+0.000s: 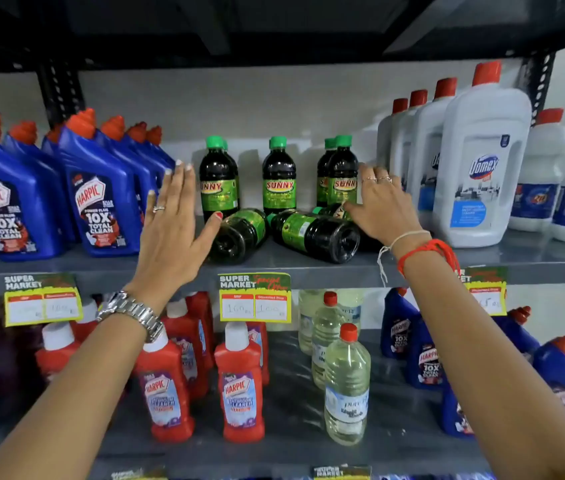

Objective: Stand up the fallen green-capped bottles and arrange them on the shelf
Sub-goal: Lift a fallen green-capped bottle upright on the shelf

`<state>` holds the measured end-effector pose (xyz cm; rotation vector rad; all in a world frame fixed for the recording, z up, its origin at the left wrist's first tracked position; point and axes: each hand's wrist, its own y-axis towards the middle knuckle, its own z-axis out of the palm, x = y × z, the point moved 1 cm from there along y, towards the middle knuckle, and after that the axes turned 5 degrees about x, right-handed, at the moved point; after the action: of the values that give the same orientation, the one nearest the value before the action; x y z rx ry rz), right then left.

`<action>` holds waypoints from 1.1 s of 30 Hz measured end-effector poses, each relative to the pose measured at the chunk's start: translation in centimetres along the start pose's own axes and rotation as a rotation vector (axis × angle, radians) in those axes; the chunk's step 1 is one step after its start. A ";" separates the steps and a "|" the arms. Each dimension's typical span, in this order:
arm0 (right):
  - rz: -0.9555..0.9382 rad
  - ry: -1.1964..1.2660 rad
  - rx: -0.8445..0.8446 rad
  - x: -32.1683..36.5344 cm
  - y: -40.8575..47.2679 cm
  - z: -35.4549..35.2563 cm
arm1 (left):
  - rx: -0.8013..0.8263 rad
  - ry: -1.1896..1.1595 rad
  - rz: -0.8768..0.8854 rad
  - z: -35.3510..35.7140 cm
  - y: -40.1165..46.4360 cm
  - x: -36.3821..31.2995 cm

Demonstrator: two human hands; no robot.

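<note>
Several dark "SUNNY" bottles with green caps stand upright at the middle of the grey shelf [312, 270], among them a left one [217, 178], a middle one [278, 178] and a right one [341, 173]. In front of them lie two fallen bottles with their bases toward me, one on the left [239, 237] and one on the right [312, 233]. A third fallen bottle [331, 210] lies behind, partly hidden. My left hand [173, 220] is flat with fingers spread, its thumb by the left fallen bottle. My right hand [380, 207] hovers over the third fallen bottle, thumb touching its label.
Blue Harpic bottles [99, 202] crowd the shelf's left side. Large white Domex bottles [482, 161] with red caps stand on the right. The lower shelf holds red Harpic bottles [241, 382], clear bottles [345, 389] and more blue ones. Price tags [255, 297] hang on the shelf edge.
</note>
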<state>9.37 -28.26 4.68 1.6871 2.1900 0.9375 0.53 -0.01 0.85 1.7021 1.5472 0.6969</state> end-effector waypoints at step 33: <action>0.333 0.340 -0.035 -0.8 2.2 0.2 | 0.200 0.192 -0.090 1.5 -5.4 2.0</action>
<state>11.51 -28.65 5.70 2.0436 2.1013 1.4322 -1.24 1.84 -4.49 1.7367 1.8694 0.6953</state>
